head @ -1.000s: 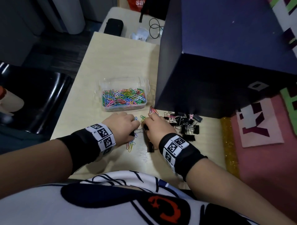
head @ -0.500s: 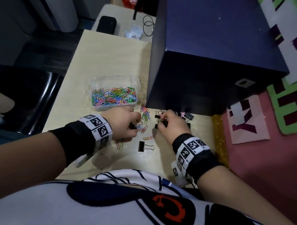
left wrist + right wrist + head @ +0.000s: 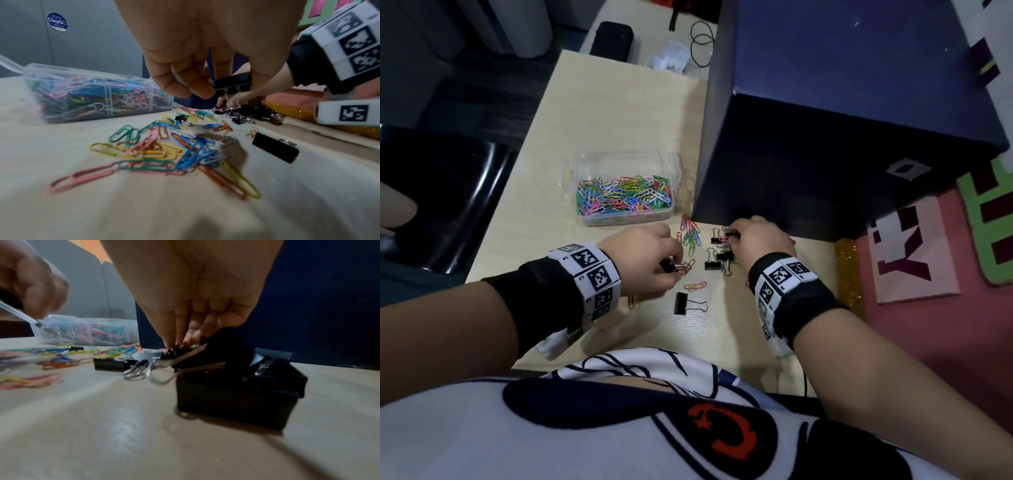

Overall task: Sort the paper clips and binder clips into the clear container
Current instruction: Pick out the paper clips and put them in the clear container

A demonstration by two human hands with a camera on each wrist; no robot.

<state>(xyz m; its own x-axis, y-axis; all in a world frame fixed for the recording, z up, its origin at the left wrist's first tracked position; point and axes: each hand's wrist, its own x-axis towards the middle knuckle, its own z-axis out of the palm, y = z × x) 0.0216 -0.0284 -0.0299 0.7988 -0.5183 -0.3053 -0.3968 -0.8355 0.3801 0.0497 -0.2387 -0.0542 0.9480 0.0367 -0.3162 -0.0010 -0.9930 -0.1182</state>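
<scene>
The clear container point(image 3: 585, 168) holds many coloured paper clips and stands on the wooden table point(image 3: 602, 113). My left hand point(image 3: 673, 265) pinches a black binder clip point(image 3: 232, 85) just above several loose paper clips point(image 3: 164, 151). My right hand point(image 3: 732, 233) reaches into a pile of black binder clips point(image 3: 719, 255) by the blue box, and its fingertips point(image 3: 174, 344) pinch a small black clip there. One more black binder clip point(image 3: 683, 303) lies alone near the front edge. More loose paper clips point(image 3: 690, 233) lie between the container and the pile.
A big dark blue box point(image 3: 842, 137) stands right behind the binder clip pile. A black chair point(image 3: 448, 205) is off the table's left edge. A gold glitter strip point(image 3: 847, 274) and a pink mat point(image 3: 928, 325) lie to the right. A black case point(image 3: 611, 41) sits far back.
My right hand has moved away from the left hand to the binder clip pile by the box, uncovering the lone binder clip. My left hand stays over the paper clips with its clip.
</scene>
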